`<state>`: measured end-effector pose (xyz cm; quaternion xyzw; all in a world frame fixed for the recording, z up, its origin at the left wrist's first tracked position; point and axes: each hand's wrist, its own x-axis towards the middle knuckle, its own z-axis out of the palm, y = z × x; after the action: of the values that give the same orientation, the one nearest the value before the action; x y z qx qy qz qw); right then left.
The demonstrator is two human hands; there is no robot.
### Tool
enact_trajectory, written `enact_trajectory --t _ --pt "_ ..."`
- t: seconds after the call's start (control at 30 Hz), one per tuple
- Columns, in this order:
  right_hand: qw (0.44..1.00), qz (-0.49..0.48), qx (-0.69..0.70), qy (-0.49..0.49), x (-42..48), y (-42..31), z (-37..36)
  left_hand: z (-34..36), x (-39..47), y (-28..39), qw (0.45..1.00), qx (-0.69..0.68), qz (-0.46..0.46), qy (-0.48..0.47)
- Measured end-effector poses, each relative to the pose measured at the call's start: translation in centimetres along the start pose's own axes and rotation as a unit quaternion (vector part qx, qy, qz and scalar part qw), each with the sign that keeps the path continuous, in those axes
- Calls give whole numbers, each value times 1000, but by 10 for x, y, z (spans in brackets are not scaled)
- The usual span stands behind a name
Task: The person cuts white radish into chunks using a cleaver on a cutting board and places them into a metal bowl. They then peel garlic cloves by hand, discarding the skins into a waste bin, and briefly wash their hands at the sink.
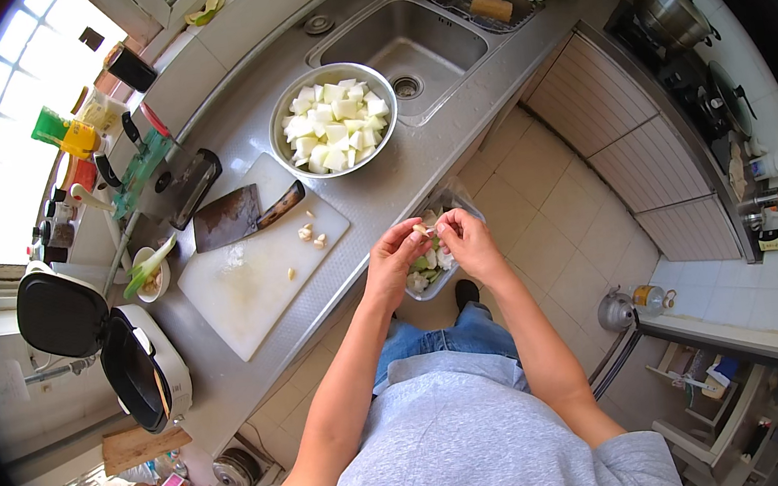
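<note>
My left hand (397,253) pinches a garlic clove (420,228) between thumb and fingertips. Close beside it, my right hand (466,240) has thumb and finger together at the clove, on what looks like a bit of its skin. Both hands are above a plastic waste bin (430,291) that holds green and white scraps. To the left, a white cutting board (251,295) lies on the counter. A cleaver (228,218) with a wooden handle rests on it, near several loose garlic cloves (306,232).
A steel bowl (279,147) of pale cut vegetable chunks stands by the sink (409,39). Left of the board are a small white bowl (162,289) with a green stalk across it, a knife holder (137,178) and an open-lidded cooker (171,368). A stove with a pot (672,9) is at right.
</note>
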<state>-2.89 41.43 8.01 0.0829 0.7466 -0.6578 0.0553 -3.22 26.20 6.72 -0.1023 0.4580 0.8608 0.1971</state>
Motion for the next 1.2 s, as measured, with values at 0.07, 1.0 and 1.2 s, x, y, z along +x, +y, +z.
enact_trajectory --t 0.07,1.0,1.2 --pt "1000 7 22 1 0 0 -1 0 1 -1 1000 -3 4 -7" --pt "987 63 135 -66 -3 -8 -6 4 4 4 998 53 31 -18" --pt "999 -19 -33 2 -1 -14 0 4 5 3 999 20 22 -14"
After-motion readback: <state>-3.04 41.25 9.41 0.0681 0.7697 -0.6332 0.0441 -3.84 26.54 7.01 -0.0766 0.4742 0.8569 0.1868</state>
